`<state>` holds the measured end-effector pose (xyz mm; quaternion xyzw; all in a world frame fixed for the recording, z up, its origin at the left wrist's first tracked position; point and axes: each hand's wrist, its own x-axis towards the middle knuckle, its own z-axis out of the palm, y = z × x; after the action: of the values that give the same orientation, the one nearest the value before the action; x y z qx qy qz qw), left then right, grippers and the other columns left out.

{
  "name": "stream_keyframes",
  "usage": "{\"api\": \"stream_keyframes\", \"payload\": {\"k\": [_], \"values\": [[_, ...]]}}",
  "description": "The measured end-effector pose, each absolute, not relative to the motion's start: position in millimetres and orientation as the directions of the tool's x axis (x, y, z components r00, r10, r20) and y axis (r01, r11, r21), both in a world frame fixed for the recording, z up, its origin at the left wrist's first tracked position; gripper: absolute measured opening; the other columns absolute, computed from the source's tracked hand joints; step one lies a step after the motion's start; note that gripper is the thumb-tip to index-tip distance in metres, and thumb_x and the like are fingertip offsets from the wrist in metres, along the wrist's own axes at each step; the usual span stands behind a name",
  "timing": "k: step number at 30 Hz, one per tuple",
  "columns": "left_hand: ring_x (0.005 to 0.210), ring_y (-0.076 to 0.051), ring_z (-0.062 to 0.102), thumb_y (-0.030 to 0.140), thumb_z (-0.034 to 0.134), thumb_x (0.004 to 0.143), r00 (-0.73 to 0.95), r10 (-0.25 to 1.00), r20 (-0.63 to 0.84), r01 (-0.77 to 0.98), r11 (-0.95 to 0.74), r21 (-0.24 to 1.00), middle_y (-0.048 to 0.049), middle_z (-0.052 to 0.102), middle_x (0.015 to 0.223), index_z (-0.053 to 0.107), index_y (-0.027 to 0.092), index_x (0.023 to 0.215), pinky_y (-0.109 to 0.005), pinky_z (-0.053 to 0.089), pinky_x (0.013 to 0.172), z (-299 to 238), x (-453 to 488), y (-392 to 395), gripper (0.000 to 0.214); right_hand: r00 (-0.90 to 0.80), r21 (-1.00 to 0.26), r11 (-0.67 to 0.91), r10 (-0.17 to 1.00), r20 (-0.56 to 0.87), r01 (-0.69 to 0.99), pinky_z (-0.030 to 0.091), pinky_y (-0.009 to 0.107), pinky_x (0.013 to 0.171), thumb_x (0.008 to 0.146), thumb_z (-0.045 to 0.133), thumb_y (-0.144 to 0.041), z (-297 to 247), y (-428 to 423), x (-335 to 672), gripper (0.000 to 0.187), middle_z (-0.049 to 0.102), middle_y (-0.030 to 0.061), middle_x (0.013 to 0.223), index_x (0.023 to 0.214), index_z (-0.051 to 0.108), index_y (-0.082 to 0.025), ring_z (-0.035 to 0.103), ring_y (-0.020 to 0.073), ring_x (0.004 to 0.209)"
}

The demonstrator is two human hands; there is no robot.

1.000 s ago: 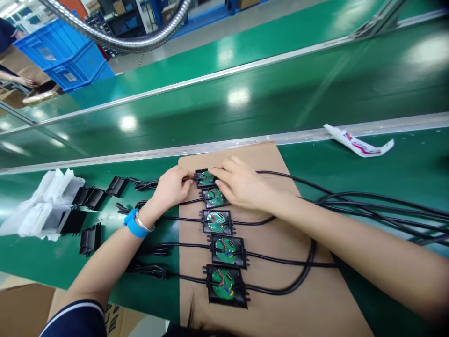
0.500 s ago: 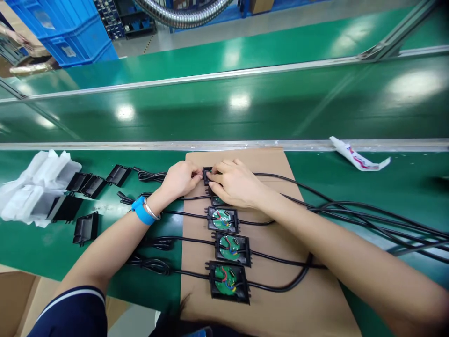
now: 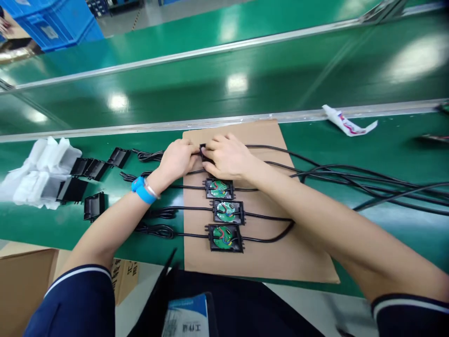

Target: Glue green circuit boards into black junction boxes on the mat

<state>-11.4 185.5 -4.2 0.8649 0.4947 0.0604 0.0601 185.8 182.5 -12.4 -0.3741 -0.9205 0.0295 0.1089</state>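
Observation:
My left hand [image 3: 178,160] is closed at the left end of the farthest black plastic case [image 3: 203,150], its fingertips pinched where the cable enters. Curled over the same case from the right, my right hand [image 3: 229,157] grips it and hides most of it. Another case beneath my right hand is almost wholly covered. Closer to me, three open cases lie in a column: one [image 3: 219,188], a second [image 3: 228,212] and the nearest [image 3: 225,238]. Each holds a round green circuit board with coloured wires, and black cables leave both ends.
Under the cases lies a cardboard sheet [image 3: 263,262] on the green bench. Black covers [image 3: 94,207] and white wrapped stacks [image 3: 38,173] are at left. Long black cables [image 3: 386,180] run off right. A crumpled white wrapper [image 3: 347,122] lies near the metal rail. Blue crates [image 3: 52,23] stand behind.
The view has tilted down, so the bench sits higher and an ID badge shows at the bottom. Both hands stay at the farthest case, with the right fingers now covering more of it.

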Motion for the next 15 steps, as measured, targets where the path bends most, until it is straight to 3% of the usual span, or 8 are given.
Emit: {"api": "stream_keyframes", "payload": {"k": [2,4,7,9,10,13,15], "values": [[0.102,-0.024,0.060,0.031,0.048,0.096,0.554,0.826,0.101,0.806,-0.563,0.185,-0.0113,0.066,0.108,0.067,0.012,0.117,-0.038,0.047,0.093,6,-30,156,0.033,-0.695,-0.250,0.745,0.667,0.268,0.618,0.038,0.046,0.089,0.096,0.044,-0.040,-14,161,222,0.044,0.066,0.0156,0.122,0.122,0.067,-0.014,0.053,0.0306,0.111],[0.111,-0.026,0.059,0.051,0.059,0.091,0.614,0.789,0.039,0.753,-0.600,0.270,-0.0126,0.064,0.118,0.061,0.014,0.126,-0.040,0.046,0.099,14,-55,123,0.050,-0.683,-0.343,0.746,0.663,0.308,0.570,0.038,0.049,0.096,0.094,0.051,-0.052,-21,131,263,0.056,0.062,0.0146,0.130,0.137,0.058,-0.017,0.051,0.0318,0.118],[0.137,-0.044,0.038,0.080,0.075,0.056,0.621,0.777,-0.103,0.773,-0.587,0.240,-0.0238,0.044,0.147,0.035,0.012,0.151,-0.059,0.031,0.112,18,-90,81,0.123,-0.705,-0.335,0.728,0.677,0.211,0.598,0.039,0.057,0.096,0.070,0.065,-0.078,-36,86,309,0.108,0.054,0.0227,0.139,0.152,0.040,-0.013,0.047,0.0414,0.123],[0.141,-0.050,0.029,0.084,0.076,0.044,0.644,0.740,-0.193,0.763,-0.600,0.241,-0.0272,0.037,0.150,0.021,0.012,0.157,-0.065,0.026,0.113,18,-102,62,0.146,-0.696,-0.293,0.705,0.701,0.153,0.646,0.041,0.056,0.093,0.063,0.069,-0.081,-45,64,321,0.118,0.055,0.0257,0.134,0.152,0.038,-0.010,0.050,0.0421,0.117],[0.141,-0.051,0.028,0.084,0.076,0.043,0.669,0.707,-0.230,0.743,-0.622,0.249,-0.0276,0.035,0.151,0.016,0.012,0.158,-0.067,0.024,0.113,18,-105,55,0.149,-0.695,-0.280,0.701,0.706,0.137,0.656,0.042,0.054,0.091,0.068,0.069,-0.077,-48,57,323,0.109,0.059,0.0245,0.128,0.149,0.042,-0.010,0.053,0.0393,0.112],[0.145,-0.051,0.022,0.079,0.077,0.047,0.728,0.625,-0.282,0.684,-0.694,0.226,-0.0296,0.024,0.157,0.005,0.013,0.160,-0.069,0.016,0.115,18,-102,36,0.149,-0.707,-0.243,0.717,0.693,0.144,0.653,0.044,0.046,0.086,0.089,0.060,-0.057,-55,47,316,0.059,0.066,0.0157,0.103,0.129,0.060,-0.012,0.059,0.0291,0.093],[0.147,-0.052,0.016,0.070,0.081,0.048,0.718,0.636,-0.283,0.690,-0.704,0.167,-0.0306,0.017,0.160,0.005,0.013,0.159,-0.070,0.013,0.116,20,-97,27,0.147,-0.719,-0.192,0.739,0.674,0.172,0.646,0.046,0.043,0.083,0.096,0.054,-0.047,-59,45,311,0.041,0.066,0.0129,0.094,0.116,0.065,-0.012,0.060,0.0263,0.086]]}}
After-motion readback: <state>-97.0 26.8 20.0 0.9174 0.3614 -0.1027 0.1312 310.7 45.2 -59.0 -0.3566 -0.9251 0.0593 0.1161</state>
